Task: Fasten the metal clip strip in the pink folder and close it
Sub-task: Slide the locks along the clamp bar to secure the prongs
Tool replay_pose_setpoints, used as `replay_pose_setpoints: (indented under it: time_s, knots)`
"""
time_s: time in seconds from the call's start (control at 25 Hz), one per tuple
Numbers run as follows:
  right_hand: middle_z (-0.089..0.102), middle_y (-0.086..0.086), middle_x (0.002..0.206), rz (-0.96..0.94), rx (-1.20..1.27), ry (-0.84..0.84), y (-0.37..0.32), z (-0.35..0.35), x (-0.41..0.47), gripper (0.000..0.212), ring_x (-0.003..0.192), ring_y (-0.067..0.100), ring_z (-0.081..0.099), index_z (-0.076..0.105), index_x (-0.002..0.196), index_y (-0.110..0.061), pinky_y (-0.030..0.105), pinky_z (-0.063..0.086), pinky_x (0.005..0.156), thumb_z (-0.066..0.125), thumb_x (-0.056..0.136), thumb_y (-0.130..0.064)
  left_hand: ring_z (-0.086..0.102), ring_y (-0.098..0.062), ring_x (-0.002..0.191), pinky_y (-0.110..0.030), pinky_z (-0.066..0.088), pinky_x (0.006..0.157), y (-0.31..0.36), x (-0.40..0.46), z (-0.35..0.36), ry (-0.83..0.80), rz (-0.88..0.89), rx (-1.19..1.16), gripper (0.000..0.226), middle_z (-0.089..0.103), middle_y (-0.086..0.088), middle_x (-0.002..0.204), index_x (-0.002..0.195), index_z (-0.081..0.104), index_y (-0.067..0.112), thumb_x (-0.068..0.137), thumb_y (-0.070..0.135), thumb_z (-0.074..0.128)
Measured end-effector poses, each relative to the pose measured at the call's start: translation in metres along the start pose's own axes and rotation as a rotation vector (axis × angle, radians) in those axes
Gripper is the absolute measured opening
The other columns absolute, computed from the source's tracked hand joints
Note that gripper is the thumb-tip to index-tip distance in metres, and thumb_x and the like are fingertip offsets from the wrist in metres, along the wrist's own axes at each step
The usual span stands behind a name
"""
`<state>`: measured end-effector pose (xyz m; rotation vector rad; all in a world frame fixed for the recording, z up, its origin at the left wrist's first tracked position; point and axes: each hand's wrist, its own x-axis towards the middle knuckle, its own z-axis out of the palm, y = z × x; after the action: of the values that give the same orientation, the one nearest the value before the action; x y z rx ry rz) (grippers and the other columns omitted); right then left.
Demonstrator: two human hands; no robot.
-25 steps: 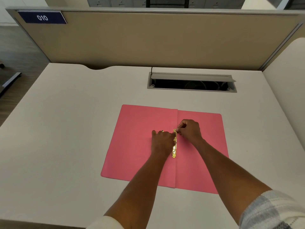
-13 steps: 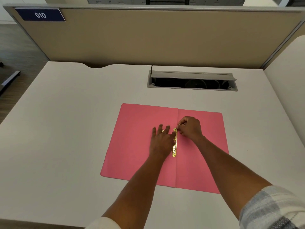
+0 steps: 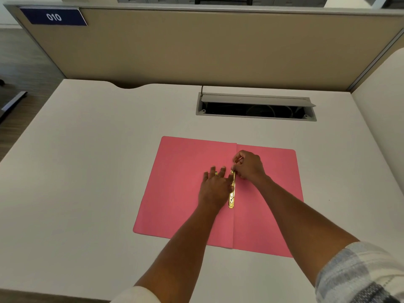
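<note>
The pink folder (image 3: 181,184) lies open and flat on the white desk. A gold metal clip strip (image 3: 232,196) runs along its centre fold. My left hand (image 3: 215,186) rests flat on the left page with fingers spread, its thumb side touching the strip. My right hand (image 3: 249,166) is at the strip's far end, fingers pinched on a thin metal prong (image 3: 235,164) that stands up from the strip.
The white desk (image 3: 87,171) extends to the left and front. An open grey cable hatch (image 3: 255,107) sits behind the folder. A beige partition (image 3: 218,47) with a blue "010" label (image 3: 53,16) closes off the back.
My left hand's fingers have spread flat on the left page. My right hand has lifted slightly at the strip's far end, raising the prong.
</note>
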<state>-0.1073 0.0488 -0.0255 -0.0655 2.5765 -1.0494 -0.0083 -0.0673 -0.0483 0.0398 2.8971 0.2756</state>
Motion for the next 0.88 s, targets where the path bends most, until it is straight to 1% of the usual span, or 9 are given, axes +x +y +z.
replay_pose_setpoints:
  time_s: [0.16, 0.24, 0.32, 0.4, 0.44, 0.52, 0.68, 0.8, 0.88]
  knots:
    - [0.069, 0.012, 0.101, 0.037, 0.040, 0.015, 0.002, -0.004, -0.009, 0.032, 0.089, 0.031, 0.069, 0.062, 0.108, -0.011, 0.048, 0.060, 0.080, 0.075, 0.079, -0.010, 0.021, -0.043, 0.149, -0.059, 0.023, 0.118, 0.000, -0.001, -0.003, -0.006, 0.005, 0.004, 0.048, 0.031, -0.010, 0.161, 0.148, 0.042, 0.025, 0.101, 0.035, 0.044]
    - [0.070, 0.009, 0.098, 0.092, 0.086, 0.087, 0.006, -0.006, -0.023, 0.021, 0.086, 0.029, 0.070, 0.064, 0.101, -0.012, 0.048, 0.060, 0.080, 0.072, 0.081, -0.013, 0.022, -0.042, 0.149, -0.059, 0.024, 0.118, 0.000, -0.002, -0.004, -0.009, 0.005, 0.012, 0.048, 0.031, -0.009, 0.161, 0.148, 0.042, 0.025, 0.101, 0.035, 0.044]
    - [0.074, 0.007, 0.081, 0.199, 0.136, 0.114, 0.011, -0.003, -0.045, 0.006, 0.069, 0.029, 0.072, 0.066, 0.085, -0.013, 0.046, 0.062, 0.070, 0.071, 0.082, -0.016, 0.024, -0.042, 0.148, -0.059, 0.025, 0.118, 0.001, -0.002, -0.006, -0.012, 0.009, 0.019, 0.047, 0.033, -0.009, 0.160, 0.147, 0.043, 0.025, 0.101, 0.036, 0.044]
    - [0.073, 0.010, 0.065, 0.321, 0.244, 0.017, 0.014, 0.005, -0.070, 0.016, 0.051, 0.027, 0.070, 0.066, 0.081, -0.008, 0.039, 0.060, 0.050, 0.073, 0.083, -0.021, 0.024, -0.041, 0.148, -0.058, 0.024, 0.119, 0.000, -0.001, -0.007, -0.020, 0.006, 0.016, 0.047, 0.033, -0.009, 0.160, 0.146, 0.043, 0.025, 0.101, 0.038, 0.044]
    - [0.073, 0.011, 0.063, 0.367, 0.319, -0.053, 0.013, 0.009, -0.082, 0.024, 0.046, 0.025, 0.067, 0.064, 0.081, -0.004, 0.032, 0.055, 0.041, 0.076, 0.082, -0.025, 0.024, -0.041, 0.149, -0.058, 0.023, 0.119, 0.000, -0.002, -0.008, -0.024, 0.006, 0.018, 0.047, 0.032, -0.009, 0.161, 0.147, 0.043, 0.025, 0.101, 0.037, 0.043]
    - [0.072, 0.013, 0.062, 0.417, 0.430, -0.132, 0.009, 0.014, -0.099, 0.029, 0.043, 0.022, 0.064, 0.062, 0.082, -0.003, 0.023, 0.046, 0.036, 0.077, 0.081, -0.029, 0.024, -0.040, 0.148, -0.058, 0.021, 0.120, -0.001, -0.003, -0.009, -0.024, 0.014, 0.033, 0.047, 0.032, -0.009, 0.161, 0.147, 0.042, 0.026, 0.101, 0.034, 0.043]
    - [0.073, 0.014, 0.063, 0.426, 0.399, -0.100, 0.006, 0.013, -0.115, 0.016, 0.047, 0.022, 0.067, 0.066, 0.085, 0.000, 0.028, 0.055, 0.044, 0.078, 0.077, -0.009, 0.025, -0.039, 0.148, -0.058, 0.022, 0.120, -0.001, -0.003, -0.010, -0.030, 0.012, 0.039, 0.047, 0.033, -0.007, 0.160, 0.147, 0.042, 0.027, 0.101, 0.035, 0.044]
    - [0.075, 0.011, 0.068, 0.347, 0.264, -0.003, 0.013, 0.022, -0.131, 0.004, 0.058, 0.025, 0.071, 0.070, 0.081, -0.008, 0.040, 0.064, 0.066, 0.071, 0.079, -0.005, 0.026, -0.039, 0.148, -0.059, 0.022, 0.119, 0.001, -0.001, -0.011, -0.044, 0.013, 0.045, 0.047, 0.033, -0.007, 0.161, 0.147, 0.043, 0.026, 0.101, 0.038, 0.044]
    - [0.075, 0.005, 0.075, 0.204, 0.168, 0.074, 0.020, 0.030, -0.144, 0.012, 0.069, 0.024, 0.072, 0.073, 0.082, -0.013, 0.034, 0.061, 0.070, 0.064, 0.083, -0.006, 0.025, -0.040, 0.148, -0.059, 0.020, 0.120, 0.001, 0.000, -0.012, -0.060, 0.012, 0.047, 0.048, 0.032, -0.008, 0.161, 0.148, 0.042, 0.025, 0.101, 0.038, 0.044]
